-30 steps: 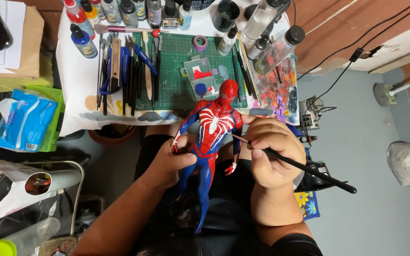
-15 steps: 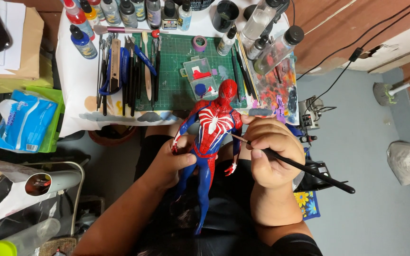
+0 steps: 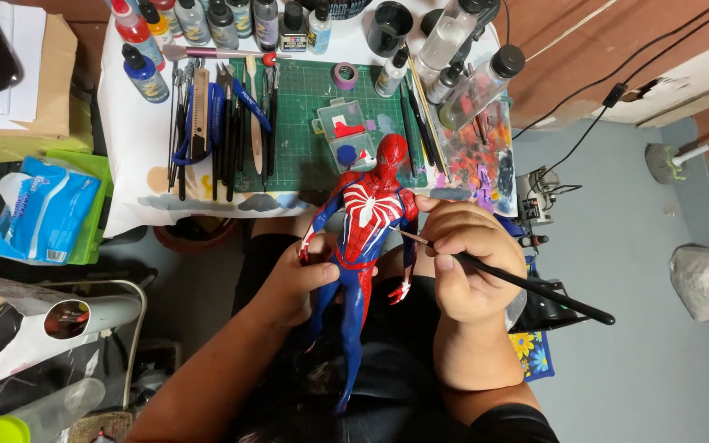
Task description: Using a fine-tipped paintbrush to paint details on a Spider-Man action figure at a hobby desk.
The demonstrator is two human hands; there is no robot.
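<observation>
A red and blue action figure (image 3: 364,221) with a white spider mark on its chest is held over my lap, head towards the table. My left hand (image 3: 299,279) grips it around the waist and upper legs. My right hand (image 3: 468,264) holds a thin black paintbrush (image 3: 527,285) like a pen. The brush tip touches the figure's upper arm on the right side of its torso.
A green cutting mat (image 3: 301,123) lies on the white table with a row of tools (image 3: 215,123), a small paint box (image 3: 344,138) and several paint bottles (image 3: 207,20). A paint-stained palette (image 3: 479,148) sits right of it. A blue tissue pack (image 3: 38,209) lies left.
Almost nothing has moved. The brush handle has shifted very slightly while its tip stays at the figure's arm.
</observation>
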